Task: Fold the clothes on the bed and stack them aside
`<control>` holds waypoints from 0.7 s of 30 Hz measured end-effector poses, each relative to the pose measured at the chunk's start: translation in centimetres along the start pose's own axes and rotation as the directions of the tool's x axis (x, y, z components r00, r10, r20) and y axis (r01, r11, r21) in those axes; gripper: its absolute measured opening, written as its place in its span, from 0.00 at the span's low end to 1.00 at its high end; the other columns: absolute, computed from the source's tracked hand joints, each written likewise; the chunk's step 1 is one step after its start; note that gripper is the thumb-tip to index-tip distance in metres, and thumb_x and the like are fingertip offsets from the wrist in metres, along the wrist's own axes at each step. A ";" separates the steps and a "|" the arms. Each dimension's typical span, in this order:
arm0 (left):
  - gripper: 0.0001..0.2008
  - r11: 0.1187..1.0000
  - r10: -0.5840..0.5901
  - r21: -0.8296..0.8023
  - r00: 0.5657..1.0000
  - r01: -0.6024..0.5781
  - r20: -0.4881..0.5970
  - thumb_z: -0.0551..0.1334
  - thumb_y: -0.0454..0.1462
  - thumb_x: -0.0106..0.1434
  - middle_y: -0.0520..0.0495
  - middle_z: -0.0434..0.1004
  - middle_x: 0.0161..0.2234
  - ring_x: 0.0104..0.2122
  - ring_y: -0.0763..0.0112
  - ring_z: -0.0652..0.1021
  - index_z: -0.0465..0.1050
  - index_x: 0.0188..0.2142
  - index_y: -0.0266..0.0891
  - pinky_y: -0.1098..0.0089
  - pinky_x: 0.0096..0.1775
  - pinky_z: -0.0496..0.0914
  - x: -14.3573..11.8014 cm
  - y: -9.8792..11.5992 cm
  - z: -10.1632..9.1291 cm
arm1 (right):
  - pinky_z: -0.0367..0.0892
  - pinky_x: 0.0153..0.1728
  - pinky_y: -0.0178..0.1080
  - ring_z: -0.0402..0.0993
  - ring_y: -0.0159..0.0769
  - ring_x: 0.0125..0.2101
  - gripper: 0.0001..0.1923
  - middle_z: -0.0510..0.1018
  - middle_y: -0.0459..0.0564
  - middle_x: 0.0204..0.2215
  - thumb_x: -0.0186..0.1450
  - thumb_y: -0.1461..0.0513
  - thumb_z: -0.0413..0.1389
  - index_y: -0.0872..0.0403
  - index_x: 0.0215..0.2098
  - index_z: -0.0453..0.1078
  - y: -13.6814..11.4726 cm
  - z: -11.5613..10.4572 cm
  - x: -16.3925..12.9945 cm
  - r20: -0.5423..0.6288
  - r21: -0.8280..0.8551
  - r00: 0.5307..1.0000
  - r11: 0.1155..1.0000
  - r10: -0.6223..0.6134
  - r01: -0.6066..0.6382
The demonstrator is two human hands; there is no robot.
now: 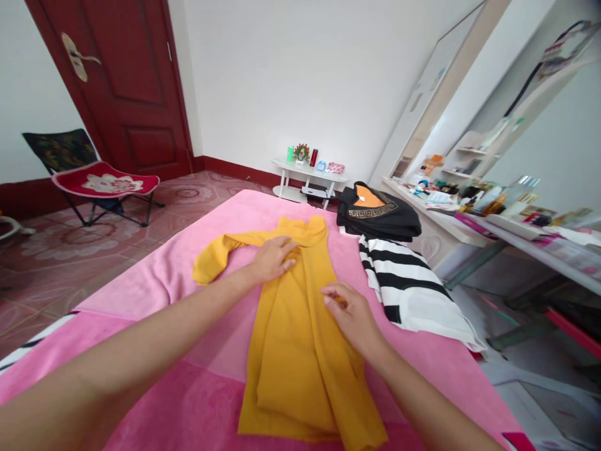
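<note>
A mustard-yellow long-sleeved garment lies lengthwise on a pink bed cover, its sides folded inward and one sleeve stretched out to the left. My left hand rests flat on the garment's upper part near the shoulder, fingers pressing the cloth. My right hand pinches a fold of the yellow fabric on the garment's right side, fingers curled on it.
A black-and-white striped garment and a folded black top lie at the bed's far right. A cluttered vanity counter runs along the right. A red folding chair, a dark red door and a small white shelf stand beyond.
</note>
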State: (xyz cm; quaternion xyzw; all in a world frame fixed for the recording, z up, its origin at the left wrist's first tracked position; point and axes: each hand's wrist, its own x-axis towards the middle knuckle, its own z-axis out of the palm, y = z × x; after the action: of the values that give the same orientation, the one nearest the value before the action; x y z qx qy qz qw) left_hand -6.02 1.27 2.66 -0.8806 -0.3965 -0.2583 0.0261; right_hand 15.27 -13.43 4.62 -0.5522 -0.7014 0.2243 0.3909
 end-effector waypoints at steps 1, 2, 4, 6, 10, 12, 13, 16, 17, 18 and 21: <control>0.22 1.000 -0.001 -0.018 1.000 0.001 0.003 0.57 0.40 0.62 0.41 0.64 0.56 0.55 0.59 0.66 0.66 0.55 0.40 0.61 0.57 0.60 -0.1 0.7 1.1 | 0.67 0.38 0.36 0.71 0.35 0.38 0.09 0.74 0.50 0.37 0.61 0.64 0.51 0.54 0.38 0.71 1.1 0.3 1.3 -0.021 -0.019 1.000 1.000 -0.013 0.012; 0.21 0.999 -0.022 -0.031 1.000 0.022 0.002 0.57 0.40 0.62 0.40 0.64 0.56 0.55 0.59 0.66 0.66 0.55 0.39 0.60 0.57 0.60 -0.3 1.2 2.0 | 0.67 0.39 0.37 0.71 0.35 0.38 0.10 0.74 0.50 0.38 0.60 0.65 0.51 0.54 0.39 0.71 2.3 0.6 2.8 -0.042 -0.041 0.999 0.999 -0.028 0.026; 0.20 0.996 -0.079 -0.049 0.997 0.079 -0.007 0.56 0.40 0.63 0.40 0.64 0.56 0.55 0.59 0.66 0.66 0.55 0.38 0.60 0.57 0.60 -0.7 1.7 3.3 | 0.67 0.41 0.39 0.71 0.36 0.39 0.12 0.74 0.51 0.38 0.59 0.66 0.50 0.55 0.39 0.70 4.6 1.2 5.8 -0.072 -0.096 0.995 0.994 -0.067 0.060; 0.20 0.992 -0.114 -0.063 0.993 0.113 -0.016 0.55 0.40 0.64 0.40 0.64 0.56 0.55 0.59 0.66 0.66 0.55 0.39 0.59 0.57 0.60 -1.0 1.7 3.8 | 0.67 0.44 0.40 0.71 0.37 0.39 0.11 0.74 0.51 0.38 0.58 0.66 0.50 0.55 0.38 0.71 6.4 1.7 9.1 -0.100 -0.159 0.989 0.983 -0.113 0.096; 0.20 0.985 -0.153 -0.083 0.988 0.152 -0.006 0.56 0.42 0.63 0.42 0.63 0.56 0.55 0.60 0.65 0.65 0.55 0.41 0.60 0.57 0.59 -1.1 1.5 3.5 | 0.65 0.48 0.43 0.70 0.39 0.43 0.12 0.75 0.53 0.39 0.59 0.66 0.47 0.54 0.37 0.71 8.1 2.3 15.9 -0.154 -0.297 0.965 0.941 -0.214 0.161; 0.21 0.980 -0.184 -0.084 0.983 0.183 0.002 0.56 0.43 0.63 0.43 0.63 0.55 0.55 0.60 0.65 0.65 0.55 0.43 0.60 0.57 0.59 -0.9 1.5 3.2 | 0.63 0.51 0.43 0.69 0.40 0.47 0.14 0.75 0.54 0.43 0.61 0.64 0.46 0.55 0.41 0.71 8.5 2.6 18.9 -0.122 -0.393 0.957 0.898 -0.264 0.198; 0.21 0.977 -0.199 -0.082 0.980 0.199 0.007 0.56 0.43 0.63 0.43 0.63 0.55 0.55 0.60 0.65 0.65 0.55 0.43 0.60 0.57 0.59 -0.9 1.5 3.1 | 0.61 0.53 0.43 0.67 0.40 0.49 0.16 0.74 0.55 0.47 0.63 0.64 0.45 0.56 0.44 0.70 8.9 2.9 20.2 -0.086 -0.452 0.959 0.868 -0.271 0.205; 0.22 0.968 -0.243 -0.062 0.970 0.244 0.020 0.55 0.45 0.63 0.44 0.62 0.55 0.55 0.59 0.64 0.63 0.56 0.45 0.59 0.57 0.60 -0.8 1.7 3.1 | 0.56 0.57 0.47 0.61 0.44 0.56 0.21 0.67 0.58 0.56 0.66 0.59 0.43 0.58 0.53 0.66 10.5 4.0 22.9 0.017 -0.630 0.991 0.768 -0.133 0.114; 0.22 0.965 -0.255 -0.052 0.967 0.256 0.021 0.55 0.45 0.63 0.44 0.62 0.55 0.55 0.58 0.64 0.63 0.56 0.46 0.58 0.57 0.59 -0.9 1.7 3.2 | 0.55 0.57 0.49 0.58 0.44 0.58 0.23 0.64 0.59 0.59 0.67 0.58 0.42 0.59 0.56 0.63 11.2 4.5 23.4 0.023 -0.673 0.998 0.737 -0.051 0.053; 0.22 0.963 -0.265 -0.044 0.964 0.266 0.019 0.55 0.46 0.63 0.44 0.62 0.55 0.55 0.58 0.64 0.63 0.56 0.46 0.58 0.57 0.59 -0.9 1.7 3.2 | 0.55 0.57 0.50 0.56 0.44 0.59 0.25 0.61 0.59 0.61 0.68 0.57 0.40 0.59 0.58 0.61 11.8 5.0 23.8 0.017 -0.703 1.000 0.711 0.023 -0.004; 0.23 0.960 -0.278 -0.030 0.960 0.279 0.012 0.54 0.46 0.63 0.43 0.61 0.55 0.55 0.57 0.64 0.62 0.57 0.46 0.57 0.56 0.59 -0.9 1.7 3.4 | 0.53 0.58 0.52 0.49 0.42 0.63 0.28 0.53 0.56 0.64 0.69 0.55 0.33 0.57 0.63 0.53 13.2 5.9 24.4 -0.006 -0.732 0.990 0.674 0.144 -0.103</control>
State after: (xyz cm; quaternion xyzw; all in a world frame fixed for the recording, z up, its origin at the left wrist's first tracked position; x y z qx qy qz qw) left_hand -3.84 0.31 -0.40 -0.8173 -0.5125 -0.2620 -0.0258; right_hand 16.43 14.22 -1.39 -0.7021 -0.7036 -0.0334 0.1042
